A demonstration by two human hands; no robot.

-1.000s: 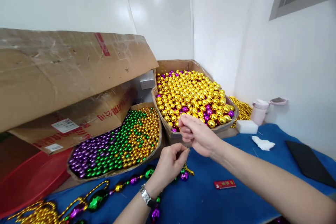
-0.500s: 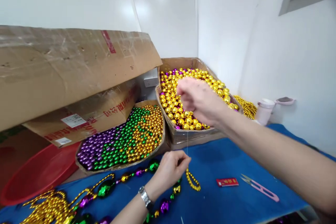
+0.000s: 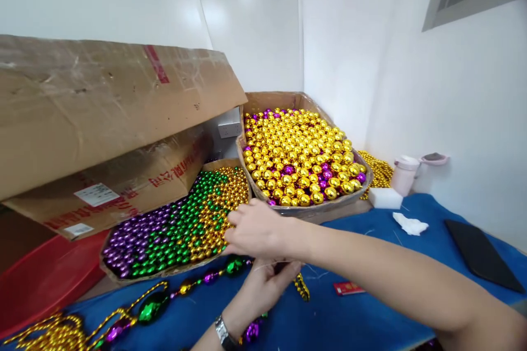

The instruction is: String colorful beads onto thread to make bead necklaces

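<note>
My left hand (image 3: 261, 292), with a watch on its wrist, is low over the blue cloth and closed in a pinch on a thin pale thread (image 3: 269, 261). Crossing above it, my right hand (image 3: 259, 230) has curled fingers close to the small-bead box; the thread runs toward it, though its fingertips are partly hidden. A short gold bead strand (image 3: 302, 287) lies just right of my left hand. Around my left hand curves a garland of large green, purple and gold beads (image 3: 152, 310), partly covered by my wrist.
Behind my hands stand a box of small purple, green and gold beads (image 3: 173, 236) and a box of large gold balls (image 3: 296, 148). Cardboard flaps (image 3: 115, 115) overhang on the left. A red packet (image 3: 346, 288), white tissue (image 3: 410, 224) and black flat object (image 3: 481, 255) lie right.
My right hand has come down and left from in front of the gold balls to just above my left hand. The pink snips are now hidden by my right arm. The view has shifted slightly right.
</note>
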